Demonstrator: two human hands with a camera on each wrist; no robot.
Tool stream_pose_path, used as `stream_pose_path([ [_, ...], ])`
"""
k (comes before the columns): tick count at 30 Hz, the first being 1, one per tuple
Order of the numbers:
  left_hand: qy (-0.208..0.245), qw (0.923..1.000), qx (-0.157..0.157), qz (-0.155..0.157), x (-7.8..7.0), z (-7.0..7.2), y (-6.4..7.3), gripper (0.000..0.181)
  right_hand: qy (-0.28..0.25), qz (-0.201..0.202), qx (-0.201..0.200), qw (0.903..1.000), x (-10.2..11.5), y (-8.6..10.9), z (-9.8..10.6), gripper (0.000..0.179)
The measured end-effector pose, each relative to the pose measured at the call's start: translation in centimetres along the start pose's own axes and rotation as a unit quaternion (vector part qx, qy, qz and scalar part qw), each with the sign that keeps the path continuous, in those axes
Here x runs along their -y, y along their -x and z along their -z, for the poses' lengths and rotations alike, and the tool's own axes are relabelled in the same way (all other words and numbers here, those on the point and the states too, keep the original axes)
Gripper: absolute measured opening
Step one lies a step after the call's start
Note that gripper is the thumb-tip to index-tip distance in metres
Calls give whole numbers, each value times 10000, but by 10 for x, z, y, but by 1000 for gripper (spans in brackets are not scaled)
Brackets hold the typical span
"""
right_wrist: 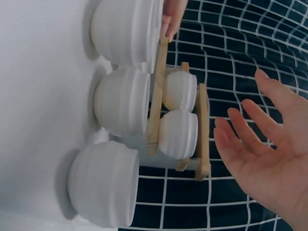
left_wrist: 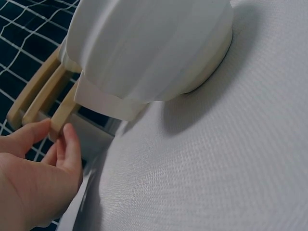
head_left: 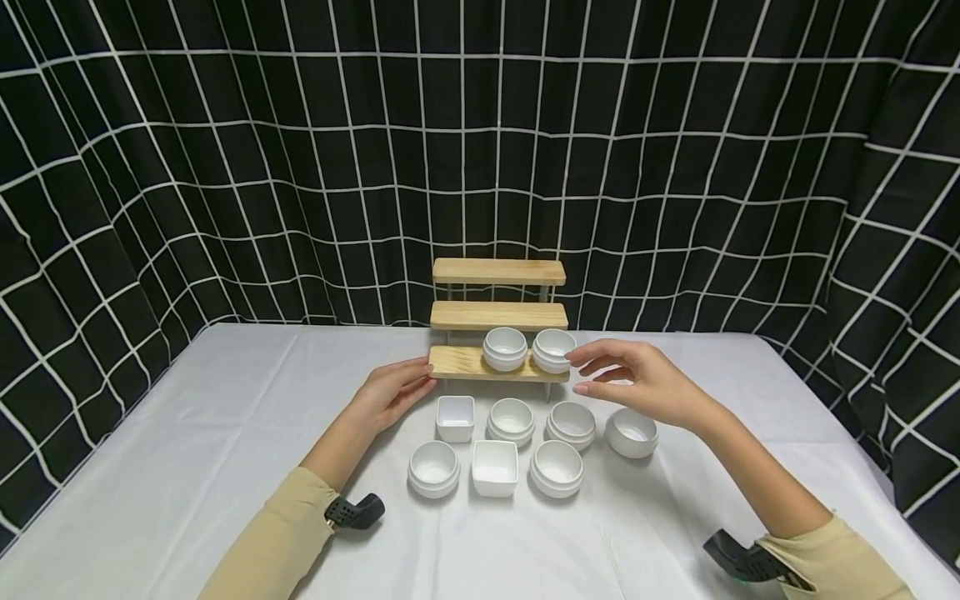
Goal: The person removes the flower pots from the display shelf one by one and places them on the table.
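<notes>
A small three-tier wooden stand (head_left: 498, 315) rises at the back of the table. My left hand (head_left: 388, 392) pinches the left end of its lowest shelf (left_wrist: 65, 108), thumb on one face and fingers on the other. Two round white bowls sit side by side on that shelf's right half: an inner bowl (head_left: 505, 349) and an outer bowl (head_left: 553, 351). Beside the outer one, my right hand (head_left: 637, 379) hovers with relaxed, parted fingers and nothing between them. In the right wrist view, the right hand (right_wrist: 269, 149) appears apart from both bowls.
In front of the stand, several white bowls stand on the white tablecloth (head_left: 360, 517). Two are square: a small square bowl (head_left: 455, 419) and a larger square bowl (head_left: 495, 468). One round bowl (head_left: 632, 432) sits beneath the right hand. A black checked curtain (head_left: 480, 158) hangs behind.
</notes>
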State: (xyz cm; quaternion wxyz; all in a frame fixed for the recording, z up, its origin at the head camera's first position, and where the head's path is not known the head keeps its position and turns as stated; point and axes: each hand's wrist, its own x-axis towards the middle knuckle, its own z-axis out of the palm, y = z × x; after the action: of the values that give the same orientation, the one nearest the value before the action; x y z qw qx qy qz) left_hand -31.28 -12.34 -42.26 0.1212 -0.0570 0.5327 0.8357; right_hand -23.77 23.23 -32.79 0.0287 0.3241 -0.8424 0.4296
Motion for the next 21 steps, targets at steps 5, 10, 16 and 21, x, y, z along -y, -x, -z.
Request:
stream_pose_path([
  [5,23,10000,-9,1,0,0,0,48,67,-89,53,9999,4,-9,2,36],
  [10,41,10000,5,12,0,0,0,48,89,-92,82,9999,9,-18,4,35],
  [16,22,10000,28,4,0,0,0,48,38,-170,101,9998,12,-28,6,35],
  [21,7,10000,24,21,0,0,1,48,22,-314,111,9994,14,-35,7,36],
])
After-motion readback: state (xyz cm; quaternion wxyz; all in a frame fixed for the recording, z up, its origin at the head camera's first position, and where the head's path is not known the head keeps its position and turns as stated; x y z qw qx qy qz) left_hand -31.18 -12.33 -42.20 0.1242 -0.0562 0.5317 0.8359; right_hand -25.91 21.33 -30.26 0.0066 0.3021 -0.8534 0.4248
